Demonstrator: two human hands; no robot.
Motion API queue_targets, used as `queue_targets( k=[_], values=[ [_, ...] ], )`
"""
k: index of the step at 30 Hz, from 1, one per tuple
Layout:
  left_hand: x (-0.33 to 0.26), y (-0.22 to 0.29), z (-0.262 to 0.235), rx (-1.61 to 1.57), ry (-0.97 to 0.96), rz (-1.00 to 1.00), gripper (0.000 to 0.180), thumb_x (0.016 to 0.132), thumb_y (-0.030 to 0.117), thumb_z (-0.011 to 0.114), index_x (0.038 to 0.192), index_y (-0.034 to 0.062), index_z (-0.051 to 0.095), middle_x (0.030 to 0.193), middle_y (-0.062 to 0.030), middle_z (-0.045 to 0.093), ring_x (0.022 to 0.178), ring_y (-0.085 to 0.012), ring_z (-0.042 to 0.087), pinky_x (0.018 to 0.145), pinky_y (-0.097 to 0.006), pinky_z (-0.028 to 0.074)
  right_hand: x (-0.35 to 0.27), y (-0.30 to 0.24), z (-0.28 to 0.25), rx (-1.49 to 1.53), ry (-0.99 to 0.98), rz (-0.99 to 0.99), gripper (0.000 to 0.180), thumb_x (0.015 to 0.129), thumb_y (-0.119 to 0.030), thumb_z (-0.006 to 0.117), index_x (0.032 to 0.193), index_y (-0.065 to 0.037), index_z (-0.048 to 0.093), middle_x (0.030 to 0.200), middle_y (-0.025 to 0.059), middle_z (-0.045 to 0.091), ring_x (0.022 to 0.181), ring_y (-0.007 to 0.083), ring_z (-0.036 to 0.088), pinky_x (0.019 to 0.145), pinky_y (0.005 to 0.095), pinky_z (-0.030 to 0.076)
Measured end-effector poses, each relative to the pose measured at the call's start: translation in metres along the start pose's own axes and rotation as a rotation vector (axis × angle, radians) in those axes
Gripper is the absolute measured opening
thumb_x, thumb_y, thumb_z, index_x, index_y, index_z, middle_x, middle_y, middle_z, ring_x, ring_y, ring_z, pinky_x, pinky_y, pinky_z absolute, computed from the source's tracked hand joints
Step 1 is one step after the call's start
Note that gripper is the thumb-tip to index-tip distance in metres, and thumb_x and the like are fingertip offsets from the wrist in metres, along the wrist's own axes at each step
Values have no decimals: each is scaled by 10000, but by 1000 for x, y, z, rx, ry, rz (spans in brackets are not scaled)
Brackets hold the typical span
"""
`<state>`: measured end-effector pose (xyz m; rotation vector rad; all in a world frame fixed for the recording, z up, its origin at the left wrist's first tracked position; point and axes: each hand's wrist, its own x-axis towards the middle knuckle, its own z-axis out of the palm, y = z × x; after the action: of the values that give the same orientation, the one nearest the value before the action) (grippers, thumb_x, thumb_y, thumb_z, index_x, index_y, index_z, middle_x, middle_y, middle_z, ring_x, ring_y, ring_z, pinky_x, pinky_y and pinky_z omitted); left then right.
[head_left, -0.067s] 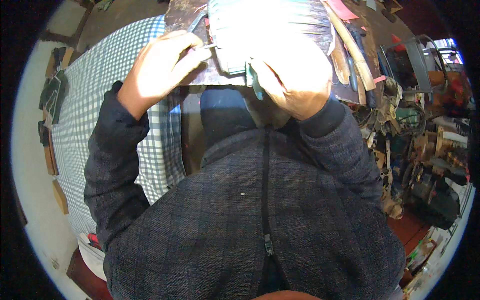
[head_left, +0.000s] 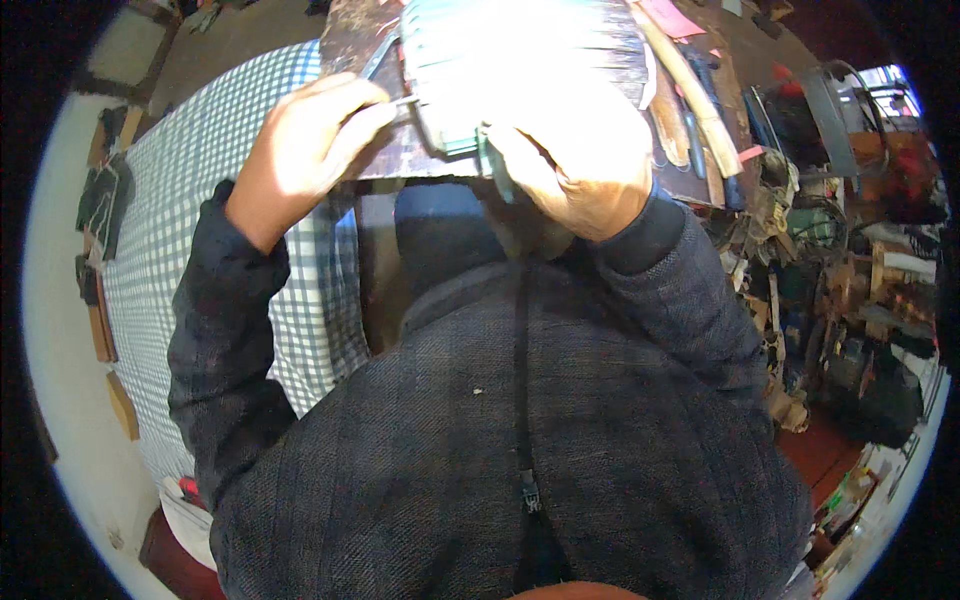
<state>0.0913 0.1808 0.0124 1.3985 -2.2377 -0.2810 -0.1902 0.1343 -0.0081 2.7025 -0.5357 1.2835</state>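
Note:
In brightness, a broad pale piece with green strands along its edges (head_left: pixel 425 65) lies on the worn wooden bench; glare washes out most of its surface. At its left edge my left hand (head_left: pixel 308 145) is closed in a pinch on a thin light-coloured rod-like thing (head_left: pixel 405 101), whose tip reaches the dark edge. My right hand (head_left: pixel 590 165) presses over the near edge, thumb and fingers closed on a dark green strip (head_left: pixel 495 170) that hangs over the bench front. Glare hides part of the right fingers.
A long wooden stick (head_left: pixel 690 80) and several tools lie on the bench at right. A checked cloth (head_left: pixel 190 190) covers a surface at left. Cluttered gear, with a grey metal frame (head_left: pixel 835 120), stands at the far right. The bench's front edge (head_left: pixel 400 183) faces my body.
The whole view has shifted slightly, so the bench and both hands appear a little further left. Both hands keep their grips.

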Motion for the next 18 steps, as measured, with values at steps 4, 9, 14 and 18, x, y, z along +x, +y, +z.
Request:
queue_targets(
  k=[4,9,14,18],
  values=[
    [-9,2,-5,94,50,-81,158,922,148,686,1000,11,691,942,-140,691,895,-332,673,803,-395,533,6,33,-34,-73,48,28,202,895,-121,772,1084,-49,765,1008,111,752,917,245,722,838,332,574],
    [-31,-3,-4,18,135,-189,372,888,72,750,1241,9,649,1125,-184,719,1057,-314,717,929,-368,541,2,98,-66,377,257,746,112,955,-87,711,1010,9,722,883,64,730,810,130,675,750,276,539],
    [-52,-1,10,-22,117,-241,413,881,61,774,1268,12,636,1105,-176,724,1024,-310,717,906,-384,548,-24,178,-47,357,-50,918,243,973,-267,717,1120,-78,757,996,77,740,952,192,705,874,299,546],
    [-71,9,19,-32,71,-284,393,890,66,771,1257,14,638,1059,-166,720,1014,-306,705,899,-393,539,-37,211,-13,434,-291,1159,276,990,-218,630,1175,-30,711,1056,116,745,1012,230,726,812,375,596]
  ],
)
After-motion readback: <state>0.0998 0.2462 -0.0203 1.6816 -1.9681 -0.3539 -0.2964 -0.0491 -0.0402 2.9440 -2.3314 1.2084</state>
